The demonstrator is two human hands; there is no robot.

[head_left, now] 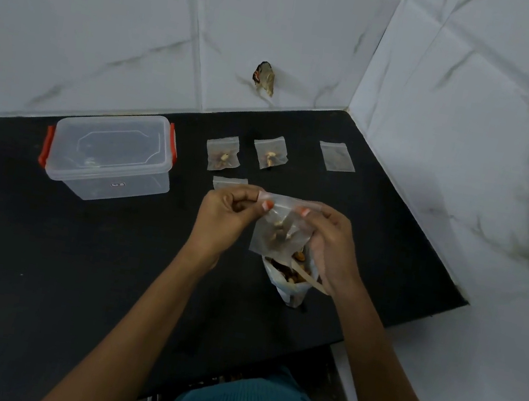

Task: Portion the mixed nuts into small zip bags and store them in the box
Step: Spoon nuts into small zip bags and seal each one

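As you look down at the black counter (40, 251), the clear plastic box (112, 155) with red latches stands at your far left, near the tiled wall, with its lid on. Whatever lies inside it is too faint to tell.

Moving right, your left hand (225, 218) is raised above the counter, its thumb and forefinger pinching the left top corner of a small zip bag (280, 234). Behind that hand a half-hidden bag (229, 182) lies flat, mostly covered by your knuckles. Farther back, the left filled bag (222, 157) and the right filled bag (270, 156) rest side by side without touching, each showing a little heap of nuts.

The small zip bag hangs between your hands with a few nuts inside and its top edge stretched across. Your right hand (332, 242) pinches its right top corner.

Just below it, the large nut pouch (291, 287) stands open on the counter, with a pale wooden stick (311, 280) leaning in it. At the far right, near the wall corner, an empty zip bag (337, 156) lies flat by itself.
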